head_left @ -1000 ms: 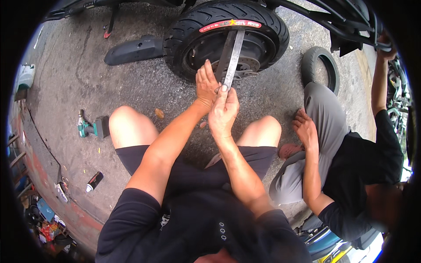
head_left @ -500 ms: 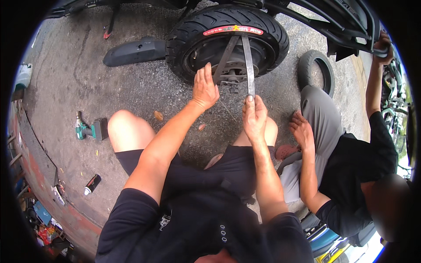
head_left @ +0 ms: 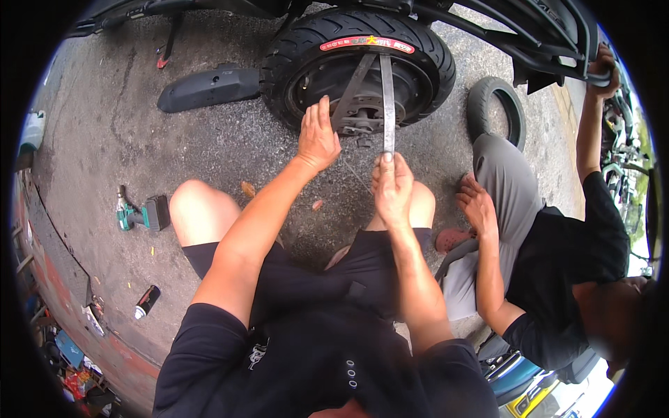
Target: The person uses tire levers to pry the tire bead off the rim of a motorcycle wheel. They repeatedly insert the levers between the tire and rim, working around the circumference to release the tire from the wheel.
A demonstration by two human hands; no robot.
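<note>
A black tyre (head_left: 293,45) with a red label sits around a dark wheel hub (head_left: 324,87). My right hand (head_left: 394,184) is closed around the lower end of a flat silver tyre lever (head_left: 388,97), thumb on top. The far end of that lever is at the tyre's upper bead, below the label. From nearly the same spot a darker tyre lever (head_left: 354,89) slants down to the left. My left hand (head_left: 319,139) rests against its lower end, fingers stretched upward; the thumb is hidden.
A black mudguard (head_left: 209,90) lies left of the wheel. Another tyre (head_left: 496,111) lies to the right, by a co-worker's grey trouser leg (head_left: 512,174). The co-worker's raised hand (head_left: 605,73) holds a black rack. A green impact wrench (head_left: 143,212) and a spray can (head_left: 147,302) lie left.
The view has shifted slightly. My right hand and the silver lever's near end have swung a little left. My left hand stays by the darker lever.
</note>
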